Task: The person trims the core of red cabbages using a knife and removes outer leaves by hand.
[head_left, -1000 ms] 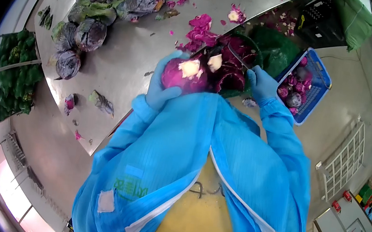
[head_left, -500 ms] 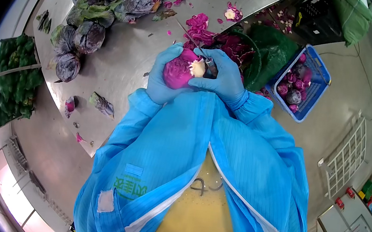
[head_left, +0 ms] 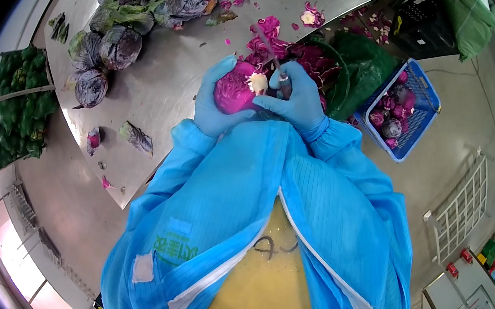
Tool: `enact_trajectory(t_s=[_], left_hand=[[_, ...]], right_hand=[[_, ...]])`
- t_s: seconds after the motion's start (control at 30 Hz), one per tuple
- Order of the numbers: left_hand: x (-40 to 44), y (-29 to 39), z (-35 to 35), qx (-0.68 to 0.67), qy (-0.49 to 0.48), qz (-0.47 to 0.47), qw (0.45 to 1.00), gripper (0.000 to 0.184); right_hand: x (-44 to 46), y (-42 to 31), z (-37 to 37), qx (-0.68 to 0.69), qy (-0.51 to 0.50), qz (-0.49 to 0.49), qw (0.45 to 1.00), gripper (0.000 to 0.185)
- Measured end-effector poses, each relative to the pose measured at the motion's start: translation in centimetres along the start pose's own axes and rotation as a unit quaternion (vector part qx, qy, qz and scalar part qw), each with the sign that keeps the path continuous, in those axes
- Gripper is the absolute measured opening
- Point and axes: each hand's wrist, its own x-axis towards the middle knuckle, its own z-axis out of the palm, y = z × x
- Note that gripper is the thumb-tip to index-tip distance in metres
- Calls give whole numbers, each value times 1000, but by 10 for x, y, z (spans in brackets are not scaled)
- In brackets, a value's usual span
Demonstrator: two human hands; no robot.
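A trimmed red cabbage (head_left: 234,92) rests in my gloved left hand (head_left: 209,101), fingers wrapped round its left side and underside. Its pale cut stem faces right. In my gloved right hand (head_left: 302,102) I grip a knife (head_left: 283,83) by its dark handle, the thin blade pointing up and away over the table. My right thumb lies close to the cabbage's stem; whether it touches is hard to tell. Just beyond the hands, loose purple leaves (head_left: 267,35) lie at the table edge, next to a green sack (head_left: 358,75).
Several untrimmed red cabbages (head_left: 120,48) lie on the metal table (head_left: 169,82) at the left. A blue basket (head_left: 418,130) with trimmed cabbages stands at the right on the floor. Behind it are a black crate (head_left: 424,24) and a white rack (head_left: 460,210).
The knife has swung to a more upright angle, and my right fingers have shifted on its handle. The cabbage has turned and moved slightly left in my left hand.
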Motion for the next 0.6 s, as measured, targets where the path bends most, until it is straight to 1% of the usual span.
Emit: enact_trajectory(t_s=[0.07, 0.1, 0.2, 0.23, 0.27, 0.33, 0.37, 0.4, 0.47, 0.5, 0.53, 0.57, 0.6], left_hand=[[0, 4, -1, 12, -7, 32, 999, 88], [-2, 4, -2, 13, -7, 30, 999, 88], [0, 1, 1, -4, -12, 27, 1000, 87], [0, 2, 3, 1, -15, 39, 999, 87], [0, 3, 4, 6, -17, 51, 999, 87], [0, 4, 3, 28, -15, 55, 998, 88], [0, 5, 2, 54, -16, 52, 997, 88], [-1, 6, 1, 78, -17, 48, 996, 88], [-2, 6, 2, 63, -21, 33, 997, 90], [-3, 6, 2, 48, -22, 17, 998, 91], [-4, 7, 3, 49, -22, 17, 998, 91], [-5, 8, 6, -57, 14, -32, 998, 92], [-5, 9, 7, -163, 49, -81, 982, 92]], right_hand=[[0, -2, 0, -31, 88, -130, 987, 71], [1, -1, 2, -29, 86, -129, 987, 71], [7, 3, 6, 104, 1, -149, 983, 83], [6, 0, 4, 56, 0, -144, 988, 73], [4, -3, 2, 56, 1, -145, 988, 73], [2, -10, -1, -82, 35, -132, 987, 61], [2, -13, 0, -95, 37, -129, 986, 56], [1, -13, 1, -94, 38, -128, 987, 56], [0, -12, 1, -109, 70, -156, 979, 47], [-1, -10, 2, -108, 71, -156, 979, 47], [-3, -6, 3, -104, 75, -162, 978, 44], [-5, -4, 4, -99, 77, -169, 978, 40], [-5, -4, 4, -98, 78, -169, 978, 40]])
